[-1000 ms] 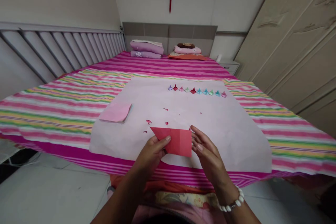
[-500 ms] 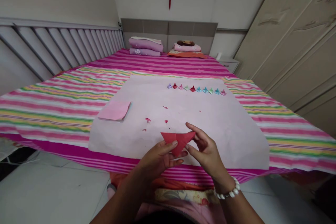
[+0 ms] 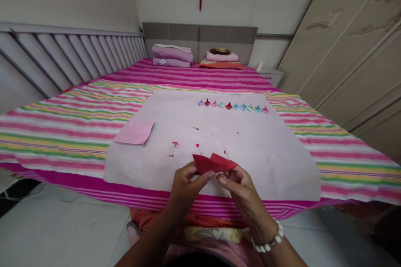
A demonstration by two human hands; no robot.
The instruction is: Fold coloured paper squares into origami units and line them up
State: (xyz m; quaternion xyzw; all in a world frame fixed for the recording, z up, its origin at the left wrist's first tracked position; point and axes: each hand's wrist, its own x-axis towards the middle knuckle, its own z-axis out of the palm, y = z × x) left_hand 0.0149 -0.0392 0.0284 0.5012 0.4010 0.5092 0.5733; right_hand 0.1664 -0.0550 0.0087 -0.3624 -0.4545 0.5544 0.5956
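Note:
Between my two hands is a folded piece of red paper point(image 3: 213, 163), held just above the near part of a large white sheet point(image 3: 250, 167). My left hand point(image 3: 189, 181) pinches its left side, thumb in front and fingers behind. At the right end, my right hand point(image 3: 239, 185) grips the paper between thumb and fingers. Two pointed flaps of the paper stand up, and its underside is hidden. Small red paper scraps point(image 3: 176, 144) lie on the sheet beyond my hands.
Several small folded paper pieces point(image 3: 229, 106) in various colours form a row at the sheet's far right. A stack of pink paper squares point(image 3: 136, 132) lies at the left. The sheet rests on a striped bed point(image 3: 62, 129), with folded bedding point(image 3: 172, 55) by the headboard.
The red paper has turned from a flat triangle pointing down to a tilted shape with two raised points. My right hand's raised fingers have closed onto its right end.

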